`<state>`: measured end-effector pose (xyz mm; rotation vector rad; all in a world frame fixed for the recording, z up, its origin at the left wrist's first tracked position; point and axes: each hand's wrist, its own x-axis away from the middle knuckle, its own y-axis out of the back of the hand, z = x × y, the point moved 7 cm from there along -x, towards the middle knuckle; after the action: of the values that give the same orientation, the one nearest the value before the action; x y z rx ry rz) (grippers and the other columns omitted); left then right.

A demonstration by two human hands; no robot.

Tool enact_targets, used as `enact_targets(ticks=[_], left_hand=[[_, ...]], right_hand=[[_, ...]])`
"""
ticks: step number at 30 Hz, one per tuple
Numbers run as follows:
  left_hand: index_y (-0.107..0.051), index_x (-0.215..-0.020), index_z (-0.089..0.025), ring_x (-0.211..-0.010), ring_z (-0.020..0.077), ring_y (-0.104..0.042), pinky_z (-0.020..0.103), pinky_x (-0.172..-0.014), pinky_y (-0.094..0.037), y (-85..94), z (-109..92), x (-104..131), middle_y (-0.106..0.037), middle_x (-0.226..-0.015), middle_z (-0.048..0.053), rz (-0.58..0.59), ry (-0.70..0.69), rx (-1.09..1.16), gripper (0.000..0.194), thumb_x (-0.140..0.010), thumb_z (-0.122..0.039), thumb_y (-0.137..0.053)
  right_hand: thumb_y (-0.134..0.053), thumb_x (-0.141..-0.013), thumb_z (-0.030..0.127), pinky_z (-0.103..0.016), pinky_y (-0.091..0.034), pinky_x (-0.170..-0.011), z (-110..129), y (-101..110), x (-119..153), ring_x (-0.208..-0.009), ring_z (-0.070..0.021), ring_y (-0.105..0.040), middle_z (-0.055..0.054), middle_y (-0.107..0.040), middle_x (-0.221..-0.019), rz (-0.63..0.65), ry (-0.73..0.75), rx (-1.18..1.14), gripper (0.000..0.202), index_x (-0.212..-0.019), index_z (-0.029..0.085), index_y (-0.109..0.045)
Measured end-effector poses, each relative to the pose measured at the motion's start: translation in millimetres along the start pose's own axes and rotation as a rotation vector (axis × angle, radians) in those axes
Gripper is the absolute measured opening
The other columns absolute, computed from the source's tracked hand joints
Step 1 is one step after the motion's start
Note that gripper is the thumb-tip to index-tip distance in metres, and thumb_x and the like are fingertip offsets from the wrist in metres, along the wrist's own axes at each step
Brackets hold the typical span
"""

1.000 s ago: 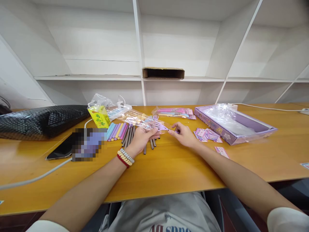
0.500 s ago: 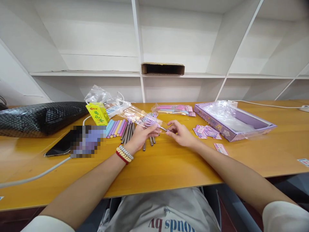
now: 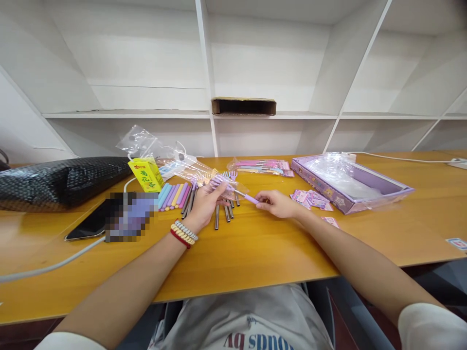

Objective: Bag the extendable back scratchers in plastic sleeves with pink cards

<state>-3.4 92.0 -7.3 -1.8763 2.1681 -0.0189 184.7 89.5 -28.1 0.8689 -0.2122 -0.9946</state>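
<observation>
My left hand (image 3: 206, 206) is closed around a clear plastic bag (image 3: 193, 170) and the claw end of a back scratcher. The back scratcher's purple handle (image 3: 251, 199) sticks out to the right, with a short metal stretch showing between it and the bag. My right hand (image 3: 277, 204) pinches the far end of that handle. Under and beside my left hand lie several metal rods (image 3: 217, 218), some with pastel claw heads (image 3: 232, 175). Left of them is a row of pastel handles (image 3: 175, 196). The left fingertips partly hide the claw inside the bag.
A purple box (image 3: 345, 197) with clear plastic inside stands right, beside small pink cards (image 3: 310, 198). Packaged back scratchers (image 3: 260, 166) lie behind. At left are a yellow carton (image 3: 146, 175), a phone (image 3: 91, 218), a cable (image 3: 54, 269) and a black wrapped parcel (image 3: 65, 182).
My right hand has shifted slightly right. A purple handle now shows between the bag and my right fingers, where a thin metal rod showed before.
</observation>
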Motion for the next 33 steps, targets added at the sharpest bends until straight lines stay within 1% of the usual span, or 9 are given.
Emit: enact_targets(ticks=[6, 10, 13, 16, 18, 21, 24, 30, 33], left_hand=[[-0.064, -0.087, -0.010, -0.071, 0.0200, -0.066, 0.025, -0.051, -0.053, -15.8, 11.6, 5.4, -0.068, -0.082, 0.011, 0.162, 0.094, -0.122, 0.034, -0.072, -0.040, -0.067], [-0.064, -0.086, -0.010, -0.070, 0.0182, -0.066, 0.024, -0.052, -0.053, -20.3, 20.4, 7.9, -0.068, -0.086, 0.012, 0.212, 0.149, -0.138, 0.033, -0.072, -0.040, -0.067], [-0.064, -0.085, -0.010, -0.069, 0.0186, -0.065, 0.025, -0.052, -0.053, -19.1, 17.8, 7.1, -0.068, -0.086, 0.012, 0.199, 0.143, -0.098, 0.033, -0.071, -0.040, -0.068], [-0.064, -0.081, -0.010, -0.069, 0.0192, -0.065, 0.025, -0.051, -0.053, -12.4, 11.5, 3.3, -0.068, -0.081, 0.012, 0.148, 0.121, -0.060, 0.031, -0.071, -0.039, -0.067], [-0.064, -0.078, -0.010, -0.065, 0.0181, -0.065, 0.024, -0.049, -0.052, -6.5, 8.5, 0.3, -0.068, -0.077, 0.011, 0.108, 0.114, -0.035, 0.029, -0.071, -0.038, -0.068], [-0.062, -0.079, -0.010, -0.062, 0.0176, -0.065, 0.024, -0.047, -0.051, -1.0, 7.9, -2.6, -0.067, -0.075, 0.010, 0.089, 0.123, -0.021, 0.028, -0.070, -0.035, -0.069], [-0.062, -0.082, -0.009, -0.063, 0.0183, -0.065, 0.024, -0.048, -0.052, -4.6, 13.0, -1.5, -0.067, -0.079, 0.012, 0.169, 0.173, -0.062, 0.030, -0.071, -0.036, -0.068], [-0.062, -0.081, -0.009, -0.057, 0.0153, -0.062, 0.024, -0.049, -0.052, -16.7, 27.4, 7.8, -0.065, -0.071, 0.010, 0.294, 0.285, -0.113, 0.032, -0.072, -0.040, -0.067], [-0.063, -0.081, -0.010, -0.057, 0.0143, -0.061, 0.023, -0.048, -0.050, -21.9, 28.9, 10.5, -0.065, -0.070, 0.009, 0.313, 0.268, -0.127, 0.032, -0.072, -0.040, -0.067]], right_hand=[[-0.057, -0.080, 0.032, -0.022, -0.039, -0.055, 14.2, -13.6, 1.1, -0.056, -0.0093, -0.050, 0.001, -0.061, -0.070, 0.015, 0.030, -0.166, 0.030, -0.104, 0.016, -0.052], [-0.059, -0.078, 0.035, -0.021, -0.037, -0.048, 17.7, -24.1, 0.7, -0.046, -0.0080, -0.045, 0.006, -0.055, -0.057, 0.054, 0.008, -0.293, 0.042, -0.112, 0.017, -0.043], [-0.065, -0.074, 0.035, -0.021, -0.039, -0.051, 17.8, -26.8, 1.1, -0.049, -0.0081, -0.048, 0.006, -0.055, -0.059, 0.114, 0.001, -0.384, 0.048, -0.113, 0.017, -0.043], [-0.073, -0.065, 0.028, -0.022, -0.042, -0.059, 18.5, -29.8, 3.6, -0.061, -0.0097, -0.055, 0.003, -0.061, -0.073, 0.242, -0.002, -0.446, 0.059, -0.115, 0.018, -0.044], [-0.073, -0.063, 0.025, -0.023, -0.044, -0.062, 18.4, -30.3, 5.2, -0.066, -0.0106, -0.057, 0.001, -0.063, -0.079, 0.296, -0.001, -0.440, 0.057, -0.113, 0.018, -0.047], [-0.070, -0.066, 0.023, -0.024, -0.044, -0.063, 16.0, -28.5, 5.7, -0.064, -0.0110, -0.058, 0.000, -0.065, -0.077, 0.281, -0.016, -0.400, 0.044, -0.106, 0.017, -0.051], [-0.071, -0.066, 0.025, -0.025, -0.045, -0.062, 15.3, -28.0, 6.0, -0.065, -0.0123, -0.059, 0.000, -0.065, -0.075, 0.253, -0.030, -0.379, 0.041, -0.102, 0.017, -0.053], [-0.077, -0.057, 0.028, -0.024, -0.044, -0.057, 18.7, -26.3, 5.5, -0.061, -0.0133, -0.059, 0.001, -0.064, -0.073, 0.180, 0.006, -0.325, 0.072, -0.119, 0.018, -0.042], [-0.076, -0.059, 0.029, -0.023, -0.043, -0.054, 21.1, -28.2, 5.0, -0.057, -0.0119, -0.055, 0.004, -0.061, -0.070, 0.174, 0.023, -0.335, 0.076, -0.123, 0.018, -0.037]])
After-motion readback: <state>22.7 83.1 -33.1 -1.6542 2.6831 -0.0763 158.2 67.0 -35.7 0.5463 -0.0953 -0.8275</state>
